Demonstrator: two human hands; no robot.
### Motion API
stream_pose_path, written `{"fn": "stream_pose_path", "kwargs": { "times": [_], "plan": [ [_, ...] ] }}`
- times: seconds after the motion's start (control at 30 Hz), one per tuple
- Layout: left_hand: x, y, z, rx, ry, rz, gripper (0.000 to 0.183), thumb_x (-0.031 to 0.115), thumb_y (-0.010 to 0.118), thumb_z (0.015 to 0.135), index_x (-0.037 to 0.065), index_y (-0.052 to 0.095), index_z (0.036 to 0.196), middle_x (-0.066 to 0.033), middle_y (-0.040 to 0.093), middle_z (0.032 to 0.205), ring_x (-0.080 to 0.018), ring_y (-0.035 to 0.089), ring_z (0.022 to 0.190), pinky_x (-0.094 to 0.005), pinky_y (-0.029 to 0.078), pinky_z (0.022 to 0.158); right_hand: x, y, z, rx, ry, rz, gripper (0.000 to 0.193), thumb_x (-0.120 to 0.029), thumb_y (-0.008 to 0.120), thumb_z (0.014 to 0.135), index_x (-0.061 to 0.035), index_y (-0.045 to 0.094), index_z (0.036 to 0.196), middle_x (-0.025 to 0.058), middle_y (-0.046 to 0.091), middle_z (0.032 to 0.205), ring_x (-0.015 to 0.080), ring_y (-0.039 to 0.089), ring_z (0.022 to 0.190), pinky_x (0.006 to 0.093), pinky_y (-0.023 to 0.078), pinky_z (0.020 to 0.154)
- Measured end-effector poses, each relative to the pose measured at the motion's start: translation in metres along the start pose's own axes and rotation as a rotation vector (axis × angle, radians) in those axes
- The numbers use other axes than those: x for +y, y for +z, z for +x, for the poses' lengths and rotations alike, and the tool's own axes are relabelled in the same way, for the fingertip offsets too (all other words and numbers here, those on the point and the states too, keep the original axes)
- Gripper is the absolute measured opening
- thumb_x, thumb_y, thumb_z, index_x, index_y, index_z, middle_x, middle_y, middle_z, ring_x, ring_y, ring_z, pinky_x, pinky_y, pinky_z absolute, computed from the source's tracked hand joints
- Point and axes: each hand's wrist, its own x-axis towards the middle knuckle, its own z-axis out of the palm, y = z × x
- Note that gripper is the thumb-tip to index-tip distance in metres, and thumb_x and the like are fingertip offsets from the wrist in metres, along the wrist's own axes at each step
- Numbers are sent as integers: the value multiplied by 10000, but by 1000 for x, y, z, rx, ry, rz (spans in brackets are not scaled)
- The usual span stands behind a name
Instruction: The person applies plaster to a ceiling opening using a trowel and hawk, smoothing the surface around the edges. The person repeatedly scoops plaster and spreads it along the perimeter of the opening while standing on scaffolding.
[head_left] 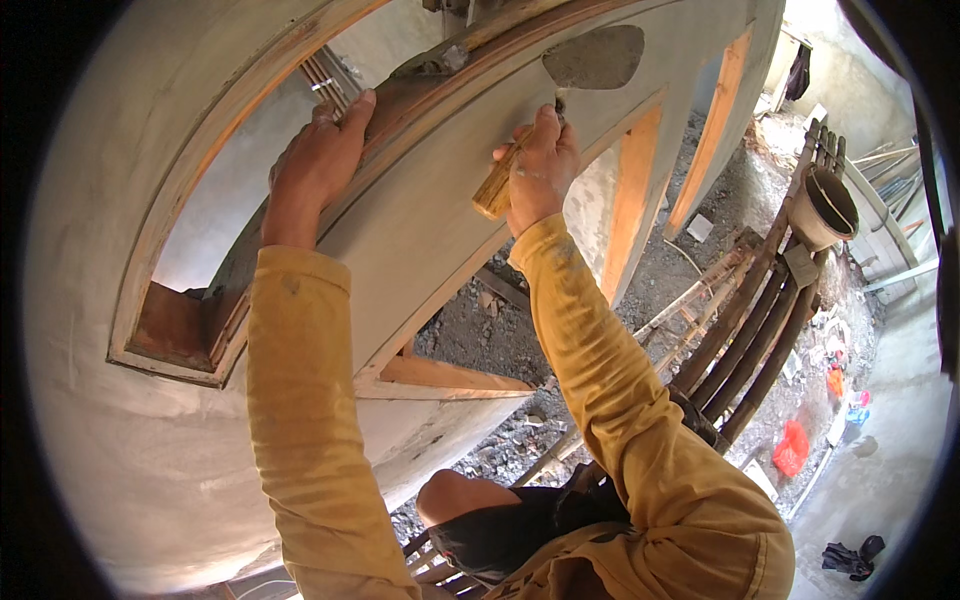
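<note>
My right hand (543, 165) is wrapped round the wooden handle of a trowel (592, 57). The trowel's broad grey blade lies against the smooth grey plastered wall (420, 225) between window openings. Over on the left, my left hand (318, 165) grips the edge of a wooden window frame (375, 165), thumb along the wood; its other fingers are partly hidden in the opening. A small lump of wet-looking mortar (455, 57) sits on the frame's ledge beyond that hand. Both forearms are in yellow sleeves.
Bamboo scaffold poles (745, 335) run along the right, with a mortar-stained bucket (825, 208) on them. Far below is rubble-strewn ground (480, 320), with a red plastic bag (791, 448). More wooden window frames (632, 195) stand right of the wall section.
</note>
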Motion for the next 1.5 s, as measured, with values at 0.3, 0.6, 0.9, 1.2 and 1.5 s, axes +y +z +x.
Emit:
{"fn": "stream_pose_path", "kwargs": {
  "times": [0.3, 0.6, 0.9, 1.2, 1.5],
  "plan": [
    [-4, 3, 2, 35, -5, 36, 914, 734, 284, 859, 28, 347, 1437, -231, 417, 1421, -372, 371, 1344, -431, 270, 1111, 6, 1, -5, -8, -33, -7, 267, -346, 482, 948, -79, 460, 951, 45, 480, 772, 144, 534, 523, 296, 454, 486],
    [0, 2, -3, 75, 24, 85, 841, 669, 247, 898, 21, 368, 1420, -224, 511, 1339, -360, 462, 1278, -456, 314, 1078, 4, 3, -15, 5, -6, -18, 279, -352, 488, 949, -74, 466, 931, 50, 487, 756, 148, 534, 514, 296, 452, 492],
    [-10, 2, -8, 558, 407, 114, 686, 517, 550, 895, -11, 474, 1325, -216, 613, 1191, -350, 577, 1134, -412, 447, 944, 6, 9, -28, -13, 23, 2, 274, -352, 482, 955, -78, 462, 955, 53, 493, 772, 148, 538, 527, 302, 454, 488],
    [0, 94, -130, 348, 340, -658, 466, 289, 638, 896, -51, 546, 1201, -160, 637, 971, -245, 646, 833, -319, 520, 652, 9, 7, -34, -24, 42, -6, 291, -369, 493, 960, -82, 439, 952, 54, 498, 792, 150, 547, 535, 312, 453, 456],
    [-1, 118, -127, -67, 128, -1169, 398, 185, 561, 950, -100, 489, 1218, -96, 626, 960, -106, 581, 811, -239, 483, 695, 10, 7, -43, -29, 76, -25, 263, -345, 482, 965, -86, 440, 936, 53, 497, 786, 148, 544, 530, 307, 446, 445]
  ]
}}
